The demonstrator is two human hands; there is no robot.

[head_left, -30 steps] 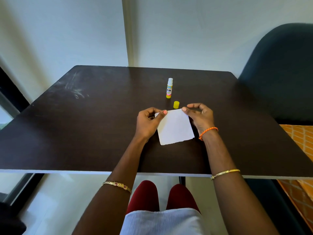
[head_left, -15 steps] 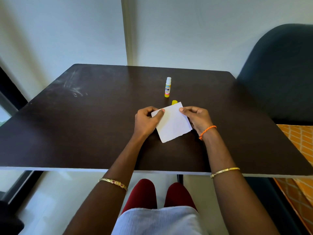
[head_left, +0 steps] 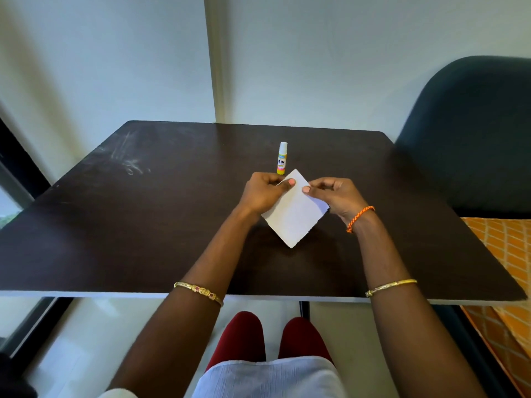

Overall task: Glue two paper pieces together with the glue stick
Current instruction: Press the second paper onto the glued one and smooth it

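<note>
- Dark wooden desk point(head_left: 143, 225) under it all; the left hand point(head_left: 263, 193) pinches the upper left edge of the white, square, rough-edged paper point(head_left: 296, 216).
- If either pinch slides, I'd guess the layers shift and bond crooked.
- Paper hangs corner-down, just over the desk.
- Uncapped yellow-and-white glue stick point(head_left: 282, 158) stands behind; it might dry.
- Right hand point(head_left: 334, 196) pinches the upper right edge.
</note>
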